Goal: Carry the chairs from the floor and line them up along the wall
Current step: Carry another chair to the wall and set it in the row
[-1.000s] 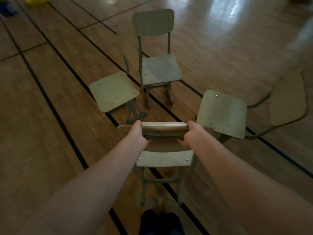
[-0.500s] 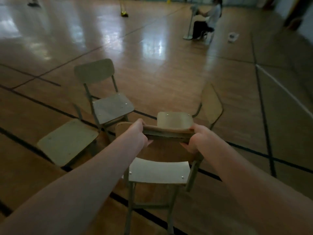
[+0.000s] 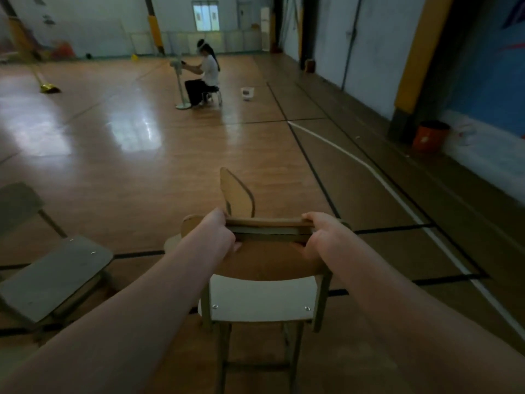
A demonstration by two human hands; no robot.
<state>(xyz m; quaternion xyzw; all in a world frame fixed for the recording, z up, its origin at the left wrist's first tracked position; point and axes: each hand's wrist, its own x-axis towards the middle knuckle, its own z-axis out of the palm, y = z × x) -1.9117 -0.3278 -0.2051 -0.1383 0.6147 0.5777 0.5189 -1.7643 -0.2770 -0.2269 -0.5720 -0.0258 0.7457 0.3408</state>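
Observation:
A small wooden chair (image 3: 258, 297) with a metal frame hangs in front of me, its pale seat facing away. My left hand (image 3: 216, 233) grips the left end of its backrest top and my right hand (image 3: 324, 234) grips the right end. Just behind it the backrest of a second chair (image 3: 237, 194) sticks up, its seat hidden. A third chair (image 3: 54, 273) stands at the left on the wooden floor. The wall (image 3: 488, 89) runs along the right side of the hall.
A person sits on a stool (image 3: 206, 78) by a standing fan far ahead. An orange bucket (image 3: 430, 136) stands at the wall's foot on the right. A broom (image 3: 47, 86) lies far left. Black and white court lines cross the floor.
My view has swung up and to the right, from the cluster of chairs toward the hall and the right wall. Both hands keep their grip on the chair's backrest, which looks raised.

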